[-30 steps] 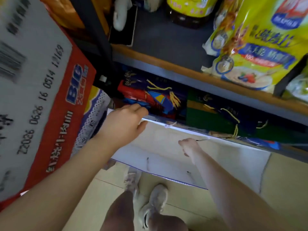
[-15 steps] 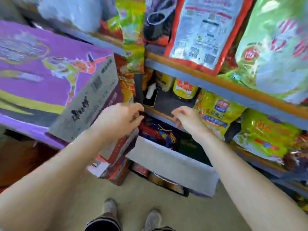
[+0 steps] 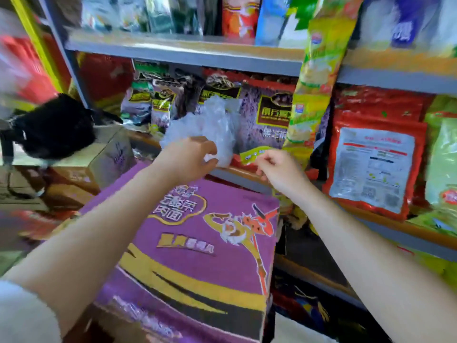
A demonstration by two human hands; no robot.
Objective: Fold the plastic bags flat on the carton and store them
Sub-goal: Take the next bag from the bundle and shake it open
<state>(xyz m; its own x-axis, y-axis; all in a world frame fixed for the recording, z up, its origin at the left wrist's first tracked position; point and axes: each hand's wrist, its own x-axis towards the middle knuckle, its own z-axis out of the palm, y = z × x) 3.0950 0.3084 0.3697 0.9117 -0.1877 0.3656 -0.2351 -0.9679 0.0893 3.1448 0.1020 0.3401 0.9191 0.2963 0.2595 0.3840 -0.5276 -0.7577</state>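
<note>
Crumpled plastic bags (image 3: 212, 125) in left hand (image 3: 188, 157)

Above the purple carton (image 3: 197, 246), the left hand (image 3: 188, 159) holds crumpled clear plastic bags (image 3: 212, 127) against the shelf (image 3: 247, 173); the right hand (image 3: 279, 169), fingers curled, hovers just beside them.

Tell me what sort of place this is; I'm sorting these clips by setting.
Most likely a small grocery shop or its stockroom. Metal shelves are packed with bagged foods such as the red packet, and a purple printed carton stands in front, as goods do in a shop. The left hand grips crumpled clear plastic bags.
</note>
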